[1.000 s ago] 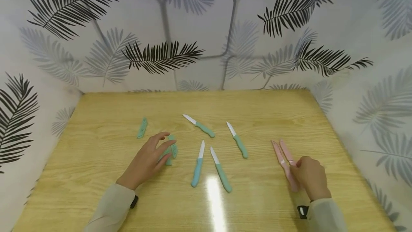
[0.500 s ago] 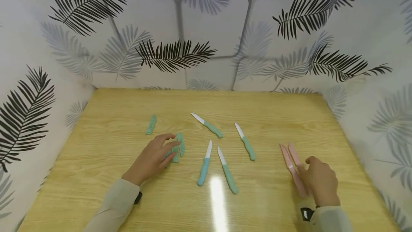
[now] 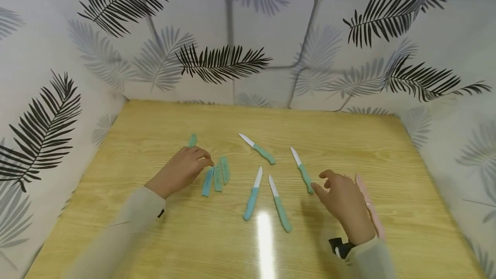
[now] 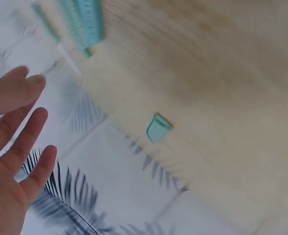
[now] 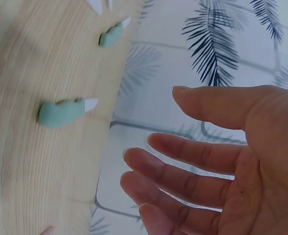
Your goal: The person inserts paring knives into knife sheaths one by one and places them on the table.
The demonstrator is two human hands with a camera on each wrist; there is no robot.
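Observation:
My left hand (image 3: 182, 169) is above the table with nothing in it, its fingers loosely bent in the left wrist view. Just right of it lie a blue blade sheath (image 3: 208, 181) and two green sheaths (image 3: 218, 177) side by side. A third green sheath (image 3: 192, 140) shows partly behind the hand. My empty right hand (image 3: 345, 201) hovers near a green-handled paring knife (image 3: 302, 170), fingers spread and relaxed in the right wrist view. A pink paring knife (image 3: 371, 208) and its surroundings are partly hidden behind that hand.
Between the hands lie a blue-handled paring knife (image 3: 253, 193) and two more green-handled knives, one in front (image 3: 280, 203) and one farther back (image 3: 257, 149). Their white blades are bare and point away. Leaf-patterned cloth (image 3: 248, 81) rises behind the wooden table (image 3: 162, 236).
My right hand has let go of the pink knife and moved left. My left hand has lifted off the sheaths and shifted toward the lone green one, uncovering the blue sheath. The head view has turned left.

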